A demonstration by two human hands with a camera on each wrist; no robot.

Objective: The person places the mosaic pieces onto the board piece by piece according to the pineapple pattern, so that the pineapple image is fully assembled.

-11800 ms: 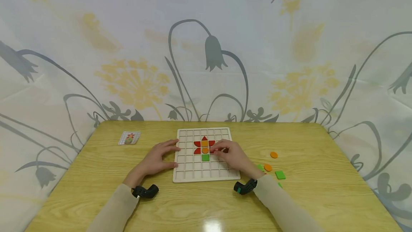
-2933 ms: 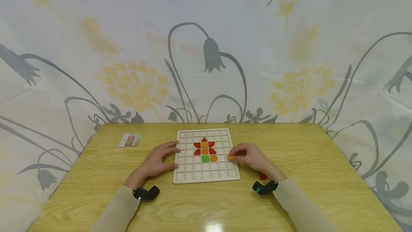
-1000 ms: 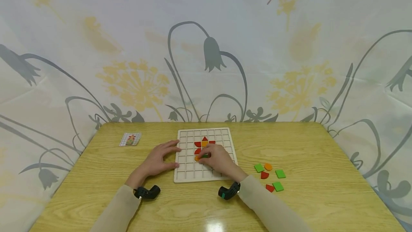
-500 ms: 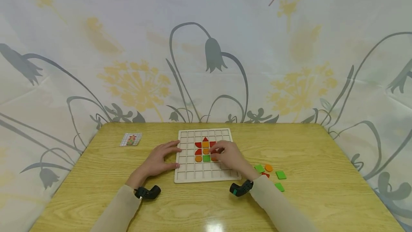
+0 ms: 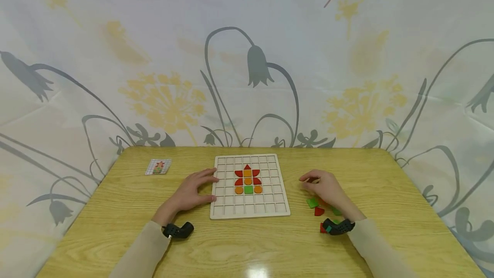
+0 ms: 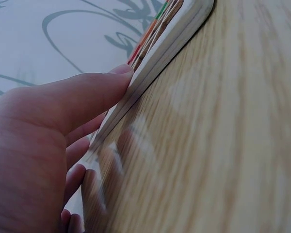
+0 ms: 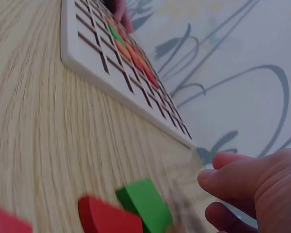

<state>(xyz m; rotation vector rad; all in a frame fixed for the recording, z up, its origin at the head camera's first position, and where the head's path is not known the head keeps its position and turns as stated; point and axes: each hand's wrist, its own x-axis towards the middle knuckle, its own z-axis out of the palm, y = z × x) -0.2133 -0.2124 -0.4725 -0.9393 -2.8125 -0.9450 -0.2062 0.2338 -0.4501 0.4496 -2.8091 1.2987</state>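
A pale gridded board (image 5: pixel 270 207) lies mid-table, with a flower-like pattern in its cells. Red pieces surround an orange square (image 5: pixel 247 173) and an orange disc (image 5: pixel 248 181); below, a green square (image 5: pixel 248 189) sits between two more orange discs. My left hand (image 5: pixel 189 192) rests its thumb and fingertips along the board's left edge; the left wrist view shows the thumb (image 6: pixel 92 99) on the rim. Right of the board, my right hand (image 5: pixel 326 188) holds nothing, its fingers loosely bent above loose pieces, including a green square (image 7: pixel 145 204) and a red piece (image 7: pixel 106 216).
A small picture card (image 5: pixel 158 167) showing a red, orange and green figure lies at the table's back left. The right hand and wrist camera (image 5: pixel 338 226) partly cover the loose green and red pieces. Behind the table (image 5: pixel 247 243) hangs a flower-patterned backdrop (image 5: pixel 247 110).
The lower right red piece and orange discs either side of the green square have gone onto the board. My right hand has since moved off it to the right; the left hand stays put.
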